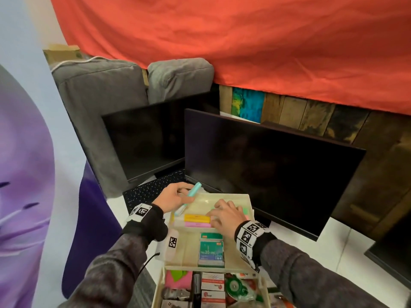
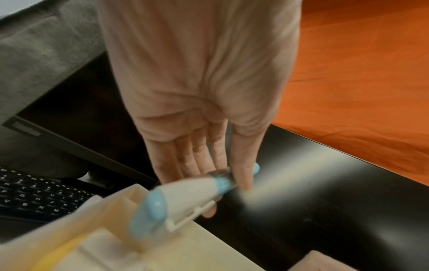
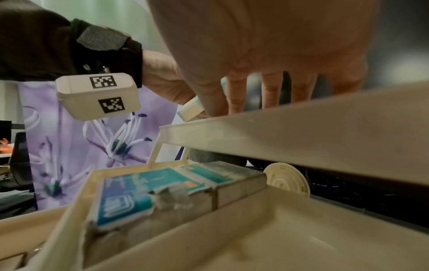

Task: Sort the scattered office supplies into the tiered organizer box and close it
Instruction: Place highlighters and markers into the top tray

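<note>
Over top tray (image 1: 224, 197): left hand (image 1: 172, 199) pinches blue pen (image 1: 188, 198); right hand (image 1: 225, 215) flat, fingers extended.

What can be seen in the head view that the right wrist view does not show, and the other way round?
Only the head view shows the yellow and pink bars in the top tray, the bottom tier's tape dispenser, and both monitors. Only the right wrist view shows the round white disc beneath the top tray. Both show the staple box in the middle tray, the left hand holding the light blue pen, and the right hand reaching into the top tray.
</note>
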